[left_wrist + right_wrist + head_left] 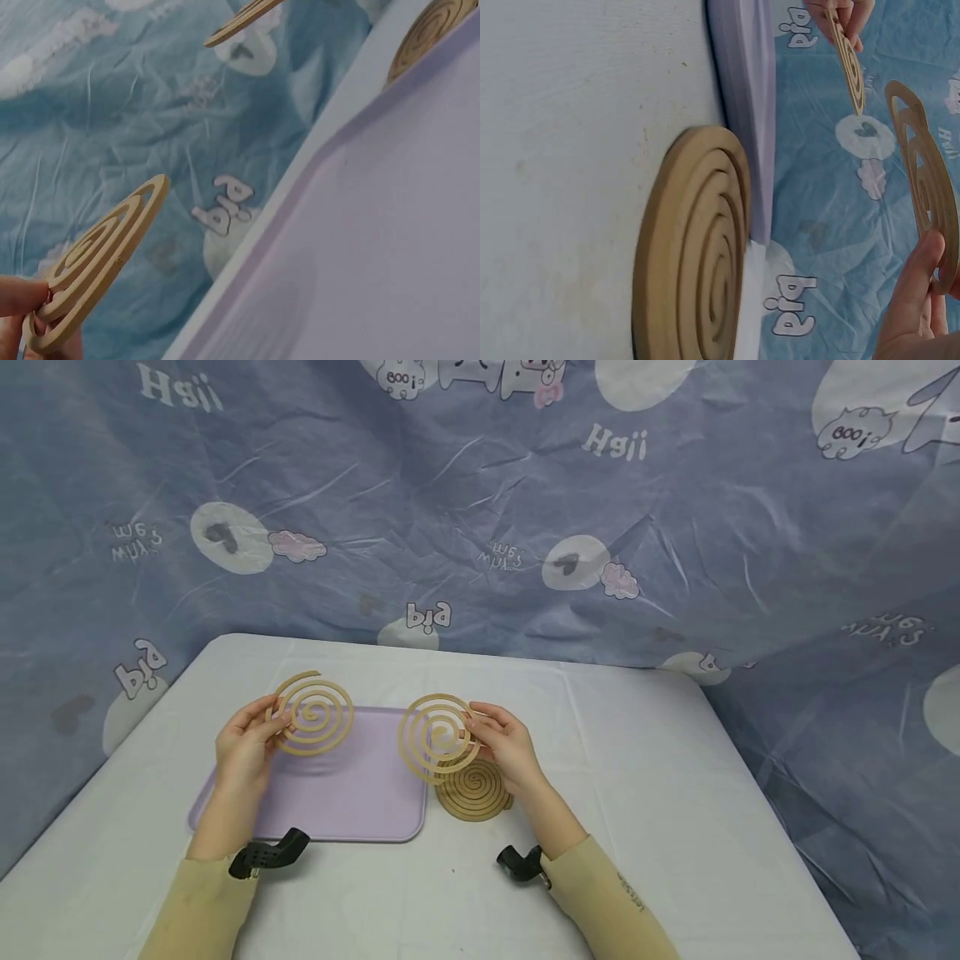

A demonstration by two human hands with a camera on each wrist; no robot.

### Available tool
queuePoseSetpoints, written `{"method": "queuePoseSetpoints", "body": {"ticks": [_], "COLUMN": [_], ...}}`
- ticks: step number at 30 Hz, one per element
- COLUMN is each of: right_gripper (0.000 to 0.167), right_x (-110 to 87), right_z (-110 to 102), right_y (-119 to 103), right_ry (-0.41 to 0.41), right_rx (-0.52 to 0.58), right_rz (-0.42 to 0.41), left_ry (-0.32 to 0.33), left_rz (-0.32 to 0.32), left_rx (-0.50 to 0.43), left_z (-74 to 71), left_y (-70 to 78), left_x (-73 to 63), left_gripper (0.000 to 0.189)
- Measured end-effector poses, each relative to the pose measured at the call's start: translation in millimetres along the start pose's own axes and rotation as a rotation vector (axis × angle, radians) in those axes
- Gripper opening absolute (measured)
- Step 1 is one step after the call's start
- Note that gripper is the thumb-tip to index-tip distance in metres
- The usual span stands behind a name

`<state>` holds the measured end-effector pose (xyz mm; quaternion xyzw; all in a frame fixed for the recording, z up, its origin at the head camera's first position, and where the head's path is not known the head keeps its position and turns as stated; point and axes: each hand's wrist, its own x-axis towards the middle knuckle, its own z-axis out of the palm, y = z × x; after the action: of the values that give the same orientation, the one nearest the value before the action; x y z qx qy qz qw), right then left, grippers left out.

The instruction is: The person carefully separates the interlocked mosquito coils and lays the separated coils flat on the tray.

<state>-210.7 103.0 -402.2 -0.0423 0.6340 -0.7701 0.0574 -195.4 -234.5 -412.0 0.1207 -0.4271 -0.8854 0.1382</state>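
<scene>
My left hand [243,752] pinches the edge of a tan spiral coil [311,713] and holds it up over the lilac tray [352,793]. In the left wrist view that coil [97,259] shows edge-on between my fingertips [19,296]. My right hand [504,743] pinches a second spiral coil [437,737], raised above a stack of coils [474,789] lying flat on the white table [660,777]. In the right wrist view the stack [697,247] sits beside the tray's edge [742,112], and the held coil [926,180] stands above my fingers [911,300].
A blue printed cloth [480,502] hangs behind and around the table. The tray [390,240] holds nothing under the left coil. The table's right edge [757,777] drops off beside the cloth.
</scene>
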Motion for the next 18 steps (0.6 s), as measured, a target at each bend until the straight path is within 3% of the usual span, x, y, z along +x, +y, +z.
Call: {"method": "queuePoseSetpoints", "body": {"ticks": [8,18], "right_gripper": [0.035,0.034], "right_x": [21.1,33.6], "right_z": [21,43], "right_y": [18,36], "right_ry": [0.018,0.031], "right_rx": [-0.014,-0.078], "right_rz": [0.093,0.2], "left_ry": [0.054,0.199], "left_rz": [-0.049,-0.116], "left_rx": [0.041,0.093], "left_z": [-28.8,-48.6], "left_y": [-0.1,-5.7], "left_x": [14.8,25.4], "left_gripper": [0.03,0.029]}}
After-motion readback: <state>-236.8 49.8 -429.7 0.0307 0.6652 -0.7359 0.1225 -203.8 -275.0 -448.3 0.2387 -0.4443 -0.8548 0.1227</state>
